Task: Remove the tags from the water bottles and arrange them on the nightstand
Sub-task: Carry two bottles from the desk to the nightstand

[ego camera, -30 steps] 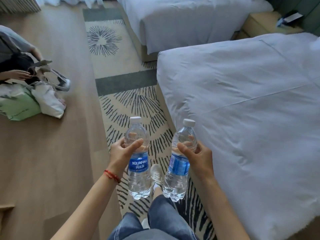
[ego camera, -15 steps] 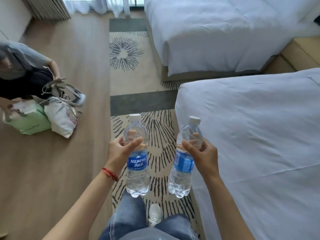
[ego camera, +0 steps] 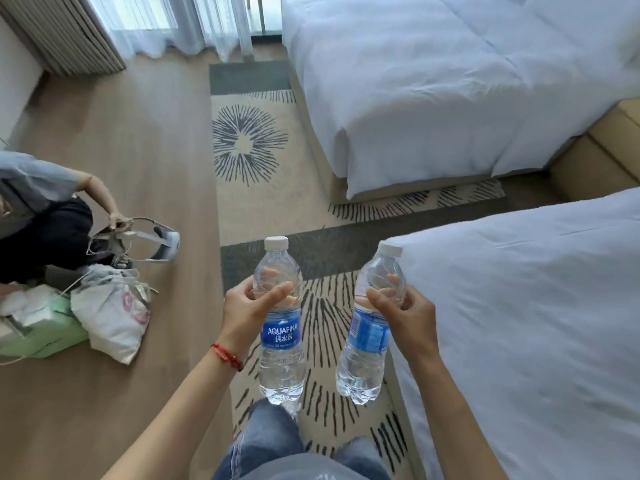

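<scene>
- The person stands on the patterned rug [ego camera: 249, 147] at the foot of the near bed [ego camera: 526, 323], a water bottle in each hand, both held up in the air over the rug.
- The left hand [ego camera: 246, 313] wraps the left bottle [ego camera: 280, 323] just above its blue label; the fingers [ego camera: 277, 295] curl round the shoulder of the bottle and press on it. This bottle hangs upright, white cap on, label reading AQUAFINA.
- A red cord bracelet [ego camera: 227, 356] sits on the left wrist.
- The right hand [ego camera: 408, 313] grips the right bottle [ego camera: 370, 330] the same way, above the label, fingers closed round it. That bottle tilts, its cap leaning toward the near bed.
- The two bottles are near each other but apart.
- Jeans-clad legs [ego camera: 266, 441] show below the bottles.
- A second bed [ego camera: 433, 81] lies further off, with a tan unit [ego camera: 599, 157] between the beds.
- At the left, another person [ego camera: 41, 209] crouches on the wooden floor [ego camera: 138, 140], holding a white headset [ego camera: 156, 242], beside a white bag [ego camera: 110, 317] and a green box [ego camera: 41, 334].
</scene>
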{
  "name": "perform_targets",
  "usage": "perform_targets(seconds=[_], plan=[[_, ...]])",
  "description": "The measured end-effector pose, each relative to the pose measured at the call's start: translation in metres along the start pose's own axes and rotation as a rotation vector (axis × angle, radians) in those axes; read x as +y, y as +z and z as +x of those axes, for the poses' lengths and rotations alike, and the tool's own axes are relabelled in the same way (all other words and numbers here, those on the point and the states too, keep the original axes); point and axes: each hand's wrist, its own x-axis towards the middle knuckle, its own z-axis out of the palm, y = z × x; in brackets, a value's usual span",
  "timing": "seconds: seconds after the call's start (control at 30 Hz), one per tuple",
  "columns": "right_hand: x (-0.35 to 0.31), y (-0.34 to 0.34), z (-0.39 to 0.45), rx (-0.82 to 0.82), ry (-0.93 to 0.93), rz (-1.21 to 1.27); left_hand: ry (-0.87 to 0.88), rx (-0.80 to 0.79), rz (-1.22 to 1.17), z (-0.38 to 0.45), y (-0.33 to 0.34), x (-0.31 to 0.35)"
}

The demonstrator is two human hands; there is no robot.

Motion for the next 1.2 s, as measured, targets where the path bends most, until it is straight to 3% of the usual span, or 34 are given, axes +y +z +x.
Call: perform_targets(seconds=[0.47,0.9,1.2], plan=[[-0.050,0.056,0.233,0.035,0.012,0.083,-0.024,-0.056,0.024,0.249,0.037,0.066],[-0.097,0.031,0.464,0.127,-0.027,0.040,0.022,-0.143,0.047,0.467,0.150,0.141],[-0.095,-0.003,0.576,0.325,0.029,0.046,0.016,-0.357,0.142,0.605,0.256,0.165]])
